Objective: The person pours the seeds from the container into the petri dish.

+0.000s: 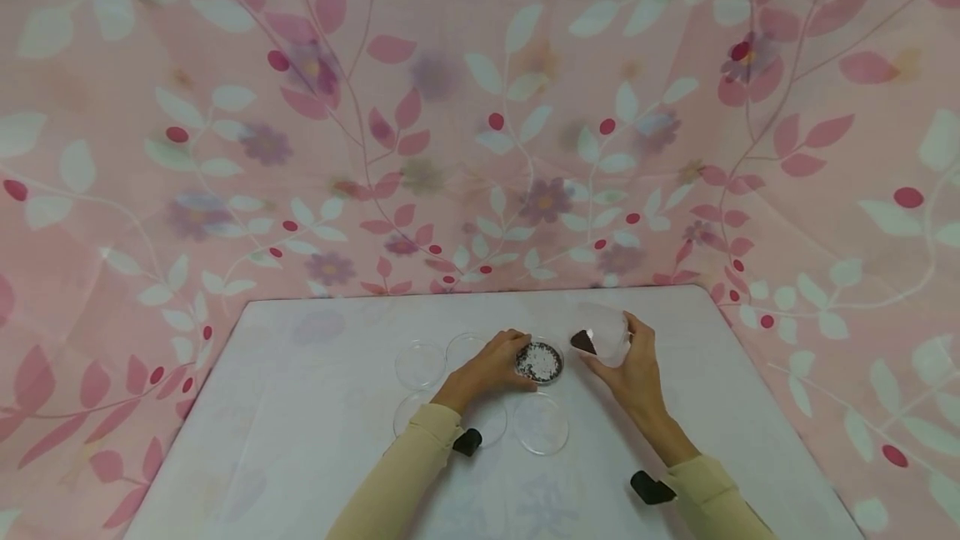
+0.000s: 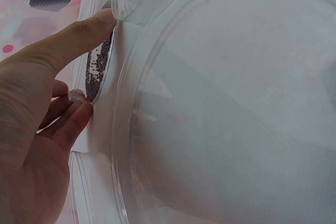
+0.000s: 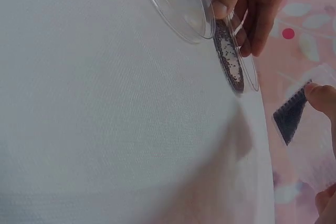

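Observation:
My left hand (image 1: 491,365) pinches the edge of a clear petri dish (image 3: 254,74) between thumb and fingers. Small dark granules (image 3: 235,82) gather mainly around the dish's edge, with a pale, speckled middle. To the right, my right hand (image 1: 636,365) grips a tilted clear plastic container (image 1: 611,327) above the table. More dark granules (image 1: 582,342) are heaped in its lower corner, on the side toward the dish. A gap shows between container and dish in the head view. Only part of the right hand appears in the right wrist view.
Several clear petri dishes or lids stand on the white table (image 1: 300,423): one dish (image 1: 420,365) at back left, another (image 1: 542,423) in front of the held dish, others partly behind my left arm. A pink floral curtain (image 1: 450,107) surrounds the table's far side.

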Motion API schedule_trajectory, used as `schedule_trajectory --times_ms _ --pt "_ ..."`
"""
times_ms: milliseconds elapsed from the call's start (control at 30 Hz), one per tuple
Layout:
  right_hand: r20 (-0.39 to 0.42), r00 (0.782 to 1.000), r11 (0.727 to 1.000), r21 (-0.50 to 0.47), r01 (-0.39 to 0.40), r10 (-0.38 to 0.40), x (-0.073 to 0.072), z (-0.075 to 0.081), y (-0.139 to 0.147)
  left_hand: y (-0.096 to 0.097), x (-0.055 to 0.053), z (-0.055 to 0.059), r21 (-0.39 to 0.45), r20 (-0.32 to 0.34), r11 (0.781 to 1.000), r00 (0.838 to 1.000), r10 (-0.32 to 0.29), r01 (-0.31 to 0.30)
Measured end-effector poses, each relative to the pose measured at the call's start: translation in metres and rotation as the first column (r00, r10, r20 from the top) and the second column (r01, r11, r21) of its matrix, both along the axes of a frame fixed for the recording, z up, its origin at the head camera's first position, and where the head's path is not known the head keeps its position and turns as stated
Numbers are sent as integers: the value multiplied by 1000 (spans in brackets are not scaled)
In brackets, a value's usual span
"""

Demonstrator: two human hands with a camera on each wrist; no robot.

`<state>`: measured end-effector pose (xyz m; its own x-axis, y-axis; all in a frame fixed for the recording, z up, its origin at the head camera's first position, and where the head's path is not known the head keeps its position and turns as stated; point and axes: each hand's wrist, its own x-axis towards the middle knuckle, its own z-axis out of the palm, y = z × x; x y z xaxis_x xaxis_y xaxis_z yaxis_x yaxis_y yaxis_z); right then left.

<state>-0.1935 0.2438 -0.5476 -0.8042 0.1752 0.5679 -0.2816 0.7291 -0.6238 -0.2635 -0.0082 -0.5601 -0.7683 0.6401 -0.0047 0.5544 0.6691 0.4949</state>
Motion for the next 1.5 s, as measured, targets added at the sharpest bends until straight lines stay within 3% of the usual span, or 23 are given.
schedule_trajectory --times_ms 233,433,600,933,1500 --pt "71 997 980 -191 50 -37 9 -7 11 1 2 4 3 8 1000 1000 3 -3" --pt "183 980 956 -265 124 -76 20 -11 19 1 1 2 -3 0 1000 1000 -2 2" --pt "262 961 946 -280 161 -86 28 -16 24 0 0 0 -5 -10 1000 1000 -5 5" --pt "337 940 926 -337 172 -52 36 -31 32 0 1 4 2 -2 1000 1000 -1 1" --pt "378 925 928 -327 179 -45 39 -39 34 1 1 1 1 -5 1000 1000 -3 3"
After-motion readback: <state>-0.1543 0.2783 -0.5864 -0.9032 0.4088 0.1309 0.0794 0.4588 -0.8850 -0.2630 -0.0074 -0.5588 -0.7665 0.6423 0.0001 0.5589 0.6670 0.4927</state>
